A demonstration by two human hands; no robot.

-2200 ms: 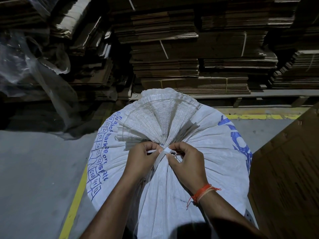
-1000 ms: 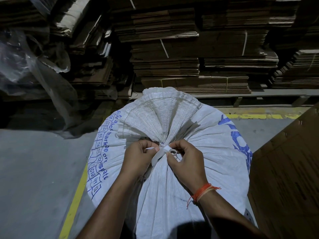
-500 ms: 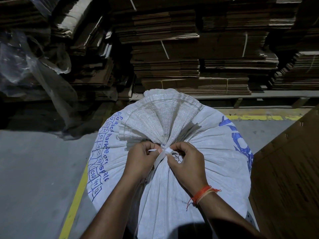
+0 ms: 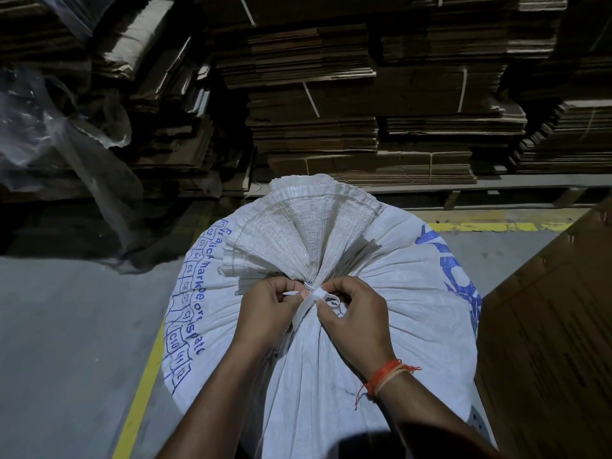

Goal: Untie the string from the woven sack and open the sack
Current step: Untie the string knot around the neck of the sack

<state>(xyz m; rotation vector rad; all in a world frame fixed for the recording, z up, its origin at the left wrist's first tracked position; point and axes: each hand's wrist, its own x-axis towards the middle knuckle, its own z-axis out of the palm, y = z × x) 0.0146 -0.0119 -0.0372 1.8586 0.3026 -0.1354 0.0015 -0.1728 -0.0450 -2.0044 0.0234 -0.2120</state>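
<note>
At the tied neck of the bulging woven sack (image 4: pixel 381 286), both hands (image 4: pixel 270 313) (image 4: pixel 356 318) pinch the string (image 4: pixel 311 298).

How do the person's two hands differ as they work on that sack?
The right hand wears an orange thread at the wrist; the left hand wears none. The left pinches a thin end of the string; the right grips at its knot. Both sit at the tied neck of the sack.

Sack (image 4: pixel 381 326): stood on the floor (image 4: pixel 66 326), in front of the cardboard stacks (image 4: pixel 314 127).
Hands: left hand (image 4: pixel 265 313) and right hand (image 4: pixel 357 316) were at the string (image 4: pixel 306 304), on the sack's neck.
Right: a cardboard sheet (image 4: pixel 546 326) stood beside the sack.
</note>
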